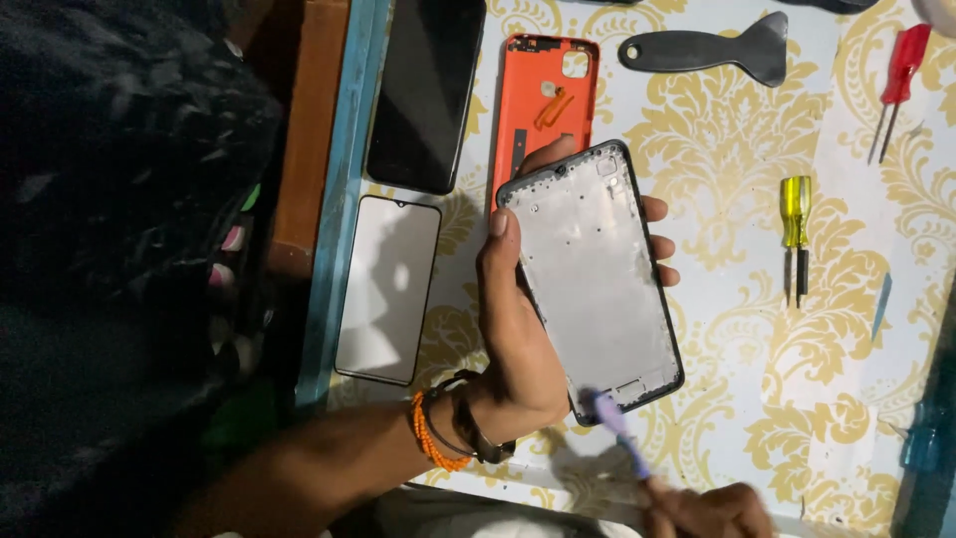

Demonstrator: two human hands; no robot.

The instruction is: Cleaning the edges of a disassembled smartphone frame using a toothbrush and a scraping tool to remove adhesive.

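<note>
A grey phone frame (596, 279) is held above the worktop (737, 329) in the left hand (523, 329), the grip closed round its long edges, thumb on one side and fingers on the other. A purple brush (619, 428) is pinched in the right hand (709, 510), its tip set against the frame's lower corner. An orange back cover (543, 110) lies just behind, partly hidden

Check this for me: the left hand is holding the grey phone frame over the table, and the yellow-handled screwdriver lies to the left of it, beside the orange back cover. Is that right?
Not quite. In the head view the left hand does hold the phone frame, but the yellow-handled screwdriver lies to its right, away from the orange back cover.
</note>
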